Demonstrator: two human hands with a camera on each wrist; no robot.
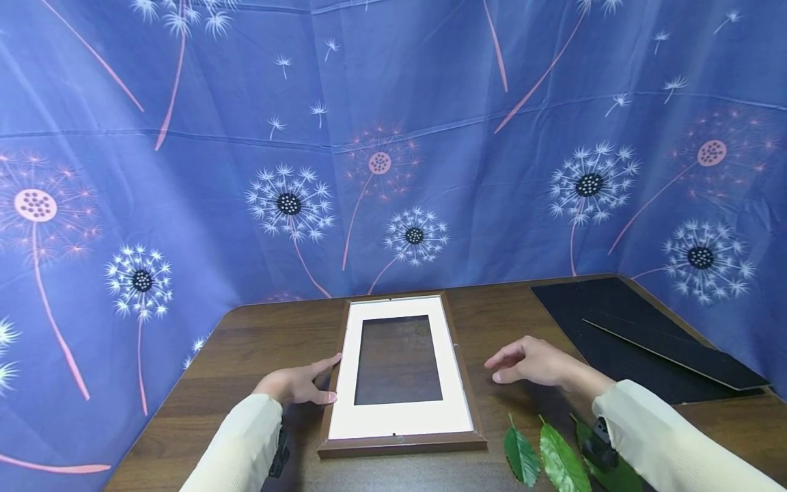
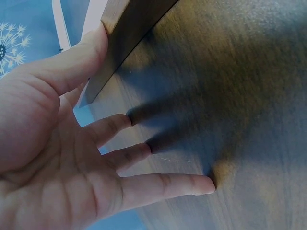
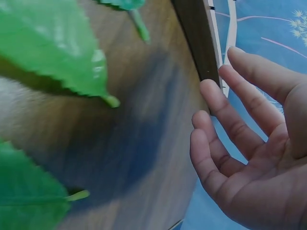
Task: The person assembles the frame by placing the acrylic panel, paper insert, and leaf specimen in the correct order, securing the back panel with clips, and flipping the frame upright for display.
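Note:
A brown picture frame with a white mat around a rectangular opening lies flat on the wooden table. My left hand touches its left side with thumb and index finger, the other fingers spread straight with their tips at the tabletop in the left wrist view. To the right of the frame, my right hand hovers over the table, holding nothing, its fingers loosely bent. Below that hand lie green leaves: a small dark one, a brighter one and a third, partly hidden by the right wrist camera.
At the back right of the table lies a black sheet, with a narrower black board resting on it, one edge raised. A blue cloth with dandelion prints hangs behind the table and along its sides.

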